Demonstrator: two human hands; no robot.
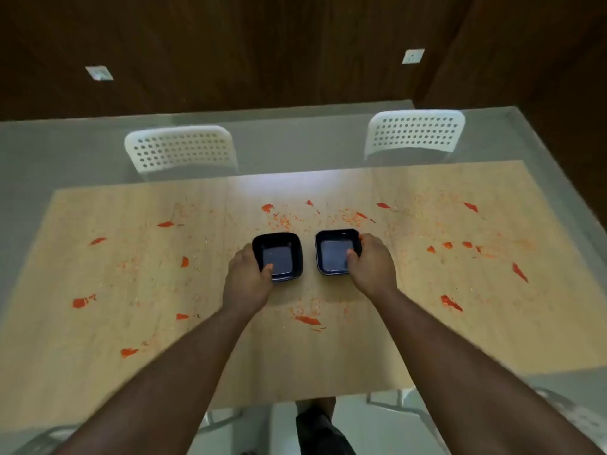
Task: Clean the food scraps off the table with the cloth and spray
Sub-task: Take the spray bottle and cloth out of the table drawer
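Two small black square trays stand side by side at the middle of the light wooden table (361,356). My left hand (246,280) grips the left tray (282,251) by its near left corner, thumb inside the rim. My right hand (372,267) grips the right tray (331,247) by its right side, thumb inside the rim. Both trays look empty. Orange-red food scraps (307,320) and fine crumbs (282,220) are scattered over most of the tabletop. No cloth or spray bottle is in view.
Two white perforated chairs (182,151) (415,131) stand at the table's far side. Dark wooden wall panels rise behind them. My leg and foot (322,428) show below the table's near edge, over a grey floor.
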